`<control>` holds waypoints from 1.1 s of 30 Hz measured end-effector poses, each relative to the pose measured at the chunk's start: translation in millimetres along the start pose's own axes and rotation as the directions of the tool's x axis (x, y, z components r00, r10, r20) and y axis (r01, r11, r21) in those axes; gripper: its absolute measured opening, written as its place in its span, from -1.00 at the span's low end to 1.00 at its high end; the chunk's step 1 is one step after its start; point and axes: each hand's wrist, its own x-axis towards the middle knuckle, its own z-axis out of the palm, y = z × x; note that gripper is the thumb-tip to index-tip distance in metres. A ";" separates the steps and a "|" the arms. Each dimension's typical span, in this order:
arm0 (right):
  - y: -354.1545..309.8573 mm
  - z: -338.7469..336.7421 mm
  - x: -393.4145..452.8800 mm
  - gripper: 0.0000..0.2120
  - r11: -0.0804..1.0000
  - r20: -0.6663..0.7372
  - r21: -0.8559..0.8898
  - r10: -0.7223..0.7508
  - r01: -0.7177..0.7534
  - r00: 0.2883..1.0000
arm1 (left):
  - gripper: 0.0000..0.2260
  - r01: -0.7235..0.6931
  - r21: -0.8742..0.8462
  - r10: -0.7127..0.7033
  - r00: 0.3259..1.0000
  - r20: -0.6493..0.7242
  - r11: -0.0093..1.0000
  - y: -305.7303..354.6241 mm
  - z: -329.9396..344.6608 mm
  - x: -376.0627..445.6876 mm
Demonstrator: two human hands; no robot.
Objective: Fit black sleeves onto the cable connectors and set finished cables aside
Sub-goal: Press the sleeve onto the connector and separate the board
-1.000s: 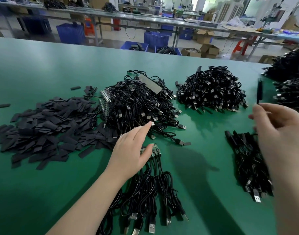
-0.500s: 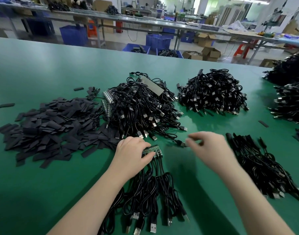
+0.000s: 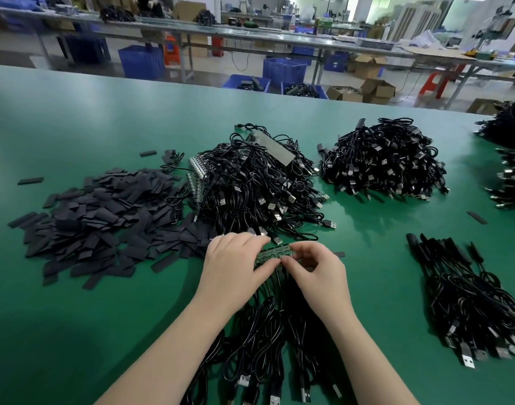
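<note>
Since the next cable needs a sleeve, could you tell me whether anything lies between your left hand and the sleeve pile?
Nothing visible does. The left hand holds the connector strip, and the sleeve pile lies just left of it on the green table.

We list a green work table [image 3: 75, 118] filling the foreground. Behind it we count long metal-framed benches [image 3: 250, 32] running across the hall, their tops crowded with blurred goods. Beneath them we record blue plastic crates [image 3: 284, 72] on a pale floor [image 3: 13, 58], open cardboard boxes [image 3: 377, 89] and a red stool [image 3: 434, 83]. We note bright, cool daylight at the far right wall [image 3: 381, 7].
</note>
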 end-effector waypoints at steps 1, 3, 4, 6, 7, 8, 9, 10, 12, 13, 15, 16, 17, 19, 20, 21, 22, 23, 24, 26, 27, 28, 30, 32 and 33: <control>-0.2 -0.7 -1.2 -0.77 0.999 -0.016 0.043 -0.021 0.021 1.000 | -0.65 -0.016 0.003 0.016 0.999 -0.039 1.000 1.7 -2.1 0.0; -1.7 -1.7 -3.0 -0.78 0.994 -0.035 0.101 -0.044 0.047 0.998 | -0.72 -0.047 -0.008 0.046 0.994 -0.100 0.999 4.9 -4.1 -0.1; -1.8 -2.2 -3.0 -0.79 0.990 -0.039 0.128 -0.047 0.051 0.998 | -0.76 -0.063 -0.010 0.061 0.991 -0.118 0.998 6.2 -4.5 -0.3; -2.5 -3.3 -2.5 -0.81 0.984 -0.047 0.167 -0.051 0.058 0.998 | -0.77 -0.082 -0.016 0.080 0.989 -0.127 0.996 7.9 -5.6 -1.4; -2.6 -3.9 -2.0 -0.81 0.982 -0.049 0.180 -0.053 0.061 0.997 | -0.77 -0.080 -0.032 0.076 0.990 -0.122 0.996 8.8 -6.3 -1.9; -3.1 -4.5 -1.6 -0.82 0.981 -0.049 0.186 -0.053 0.061 0.997 | -0.76 -0.073 -0.054 0.066 0.991 -0.113 0.996 9.7 -7.2 -2.2; -3.4 -5.1 -1.2 -0.81 0.981 -0.047 0.185 -0.052 0.060 0.998 | -0.76 -0.065 -0.074 0.057 0.992 -0.108 0.995 10.8 -7.9 -2.4; -3.7 -5.7 -1.1 -0.81 0.982 -0.041 0.182 -0.051 0.058 0.998 | -0.76 -0.060 -0.090 0.050 0.993 -0.108 0.994 11.7 -8.4 -2.4; -4.6 -6.7 -1.1 -0.79 0.982 -0.015 0.180 -0.046 0.048 0.999 | -0.78 -0.055 -0.117 0.044 0.994 -0.102 0.992 12.6 -9.0 -1.9; -5.1 -7.3 -1.1 -0.79 0.982 -0.006 0.182 -0.047 0.047 0.999 | -0.79 -0.055 -0.126 0.042 0.994 -0.098 0.991 12.9 -9.2 -1.9; -5.6 -8.4 -1.4 -0.78 0.982 -0.013 0.175 -0.068 0.069 0.998 | -0.80 -0.047 -0.140 0.034 0.995 -0.094 0.989 13.6 -9.1 -2.6; -5.6 -8.9 -1.6 -0.76 0.983 -0.021 0.164 -0.082 0.084 0.996 | -0.81 -0.042 -0.147 0.028 0.995 -0.095 0.988 14.2 -8.8 -2.9; -5.3 -9.1 -1.6 -0.75 0.984 -0.025 0.152 -0.094 0.097 0.995 | -0.82 -0.036 -0.155 0.022 0.995 -0.095 0.987 14.7 -8.5 -3.2; -4.7 -8.9 -1.7 -0.76 0.986 -0.029 0.130 -0.106 0.109 0.994 | -0.85 -0.015 -0.166 0.001 0.996 -0.089 0.986 15.6 -7.5 -2.8; -4.2 -8.5 -1.5 -0.77 0.987 -0.034 0.115 -0.109 0.112 0.993 | -0.88 0.001 -0.172 -0.016 0.996 -0.088 0.985 16.2 -7.1 -2.3; -3.6 -7.8 -1.3 -0.78 0.988 -0.042 0.098 -0.115 0.119 0.992 | -0.90 0.020 -0.178 -0.036 0.995 -0.089 0.984 17.1 -6.6 -1.9; -3.1 -6.7 -1.3 -0.78 0.988 -0.053 0.078 -0.126 0.130 0.991 | -0.92 0.039 -0.182 -0.057 0.994 -0.092 0.982 18.0 -6.1 -1.4; -2.7 -5.7 -1.7 -0.78 0.988 -0.070 0.056 -0.142 0.146 0.987 | -0.94 0.055 -0.180 -0.074 0.992 -0.098 0.982 19.0 -5.7 -1.2; -2.8 -4.5 -2.3 -0.76 0.986 -0.087 0.035 -0.159 0.163 0.983 | -0.95 0.067 -0.176 -0.086 0.991 -0.104 0.982 19.9 -5.4 -0.8; -3.0 -2.2 -3.7 -0.74 0.982 -0.117 0.014 -0.187 0.190 0.975 | -0.95 0.085 -0.179 -0.105 0.989 -0.104 0.980 20.6 -5.2 -0.2; -3.0 -1.1 -4.3 -0.73 0.980 -0.128 0.013 -0.194 0.197 0.973 | -0.95 0.091 -0.183 -0.111 0.989 -0.100 0.979 20.4 -5.3 0.2; -2.9 0.0 -5.0 -0.72 0.980 -0.138 0.011 -0.197 0.201 0.971 | -0.95 0.094 -0.185 -0.114 0.989 -0.098 0.978 20.1 -5.2 0.6; -2.7 1.7 -6.1 -0.72 0.979 -0.150 0.003 -0.202 0.204 0.968 | -0.95 0.097 -0.184 -0.115 0.989 -0.091 0.978 19.9 -5.3 0.9; -2.9 2.9 -7.0 -0.76 0.977 -0.158 -0.004 -0.211 0.213 0.965 | -0.94 0.095 -0.184 -0.113 0.990 -0.085 0.978 20.0 -5.5 1.0; -2.7 3.1 -7.4 -0.78 0.977 -0.162 -0.005 -0.211 0.213 0.964 | -0.94 0.093 -0.184 -0.110 0.991 -0.082 0.978 19.7 -5.5 1.1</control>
